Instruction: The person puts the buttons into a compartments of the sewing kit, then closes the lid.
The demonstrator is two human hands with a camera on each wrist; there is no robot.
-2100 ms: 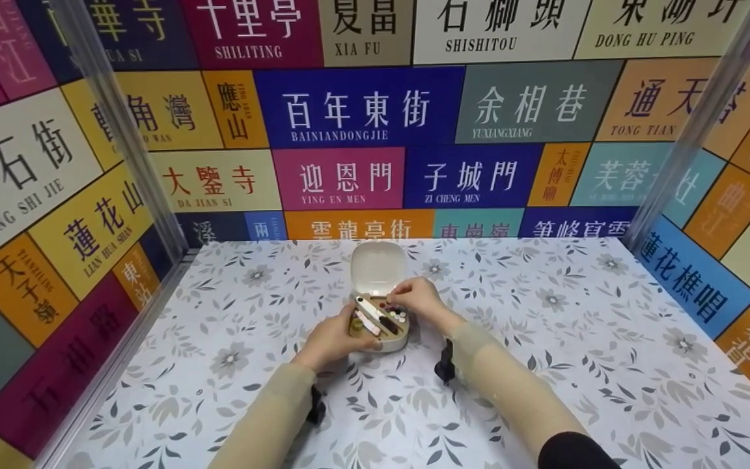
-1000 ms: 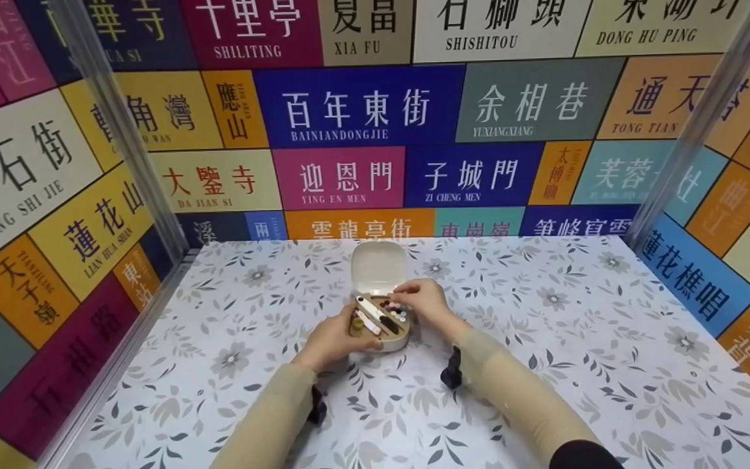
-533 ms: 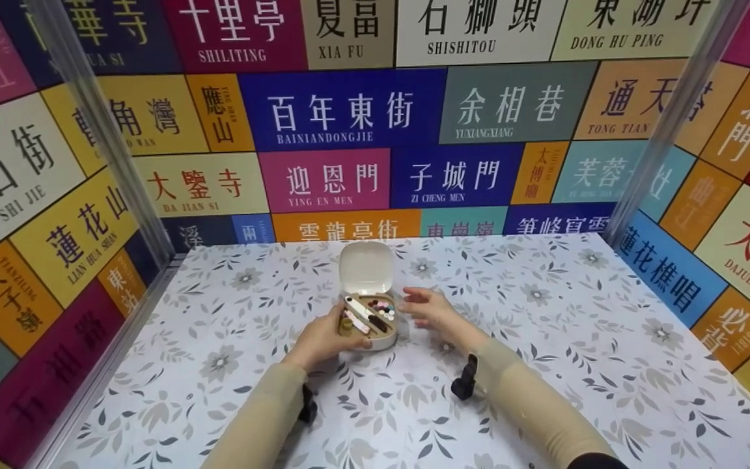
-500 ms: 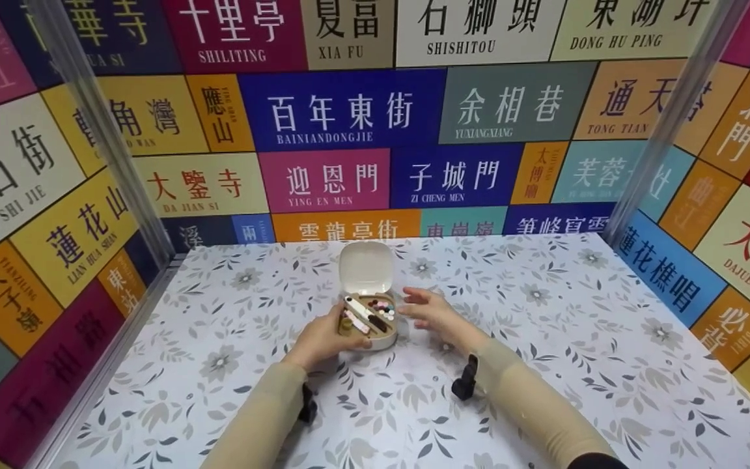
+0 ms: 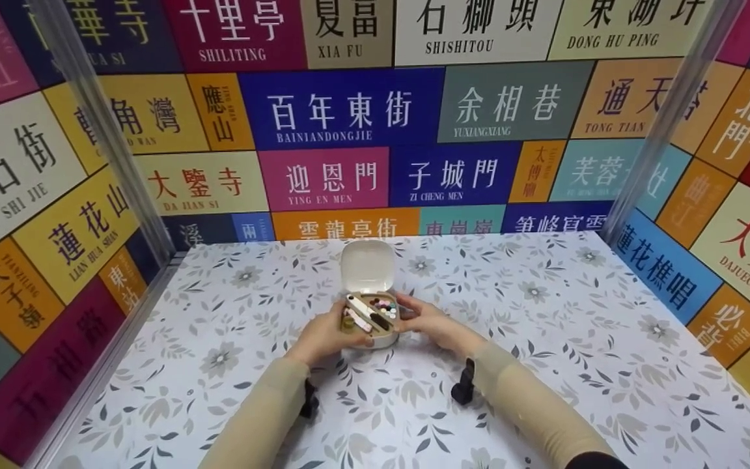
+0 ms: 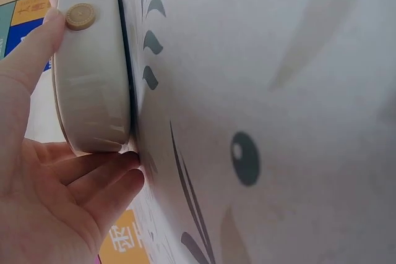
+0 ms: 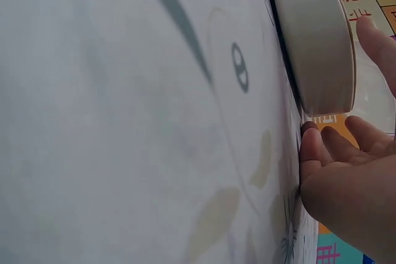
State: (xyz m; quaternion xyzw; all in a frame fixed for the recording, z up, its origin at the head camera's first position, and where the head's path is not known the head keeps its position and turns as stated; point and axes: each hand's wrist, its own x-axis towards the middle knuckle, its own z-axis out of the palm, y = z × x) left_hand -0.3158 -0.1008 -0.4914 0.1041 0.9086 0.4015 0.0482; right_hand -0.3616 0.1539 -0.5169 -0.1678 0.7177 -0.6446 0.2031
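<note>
A small cream box (image 5: 375, 337) stands on the flowered table (image 5: 544, 339) with its lid (image 5: 366, 266) raised at the back. Inside lie a white stick, a dark stick and small coloured pieces (image 5: 385, 305). My left hand (image 5: 323, 335) grips the box at its near left side; in the left wrist view the thumb lies on the wall of the box (image 6: 93, 85) beside a round tan button (image 6: 81, 15), the fingers (image 6: 105, 180) at its base. My right hand (image 5: 422, 319) cups the right side, fingers (image 7: 331, 165) on the table beside the box (image 7: 315, 41).
Walls of coloured sign panels (image 5: 342, 107) close in the table at the back and both sides, with clear posts (image 5: 105, 137) at the back corners. Black wrist mounts (image 5: 463, 384) sit on both beige sleeves.
My right hand has left the small pieces inside the box, swung out to the right, and come back against the box's right side. My left hand kept its hold.
</note>
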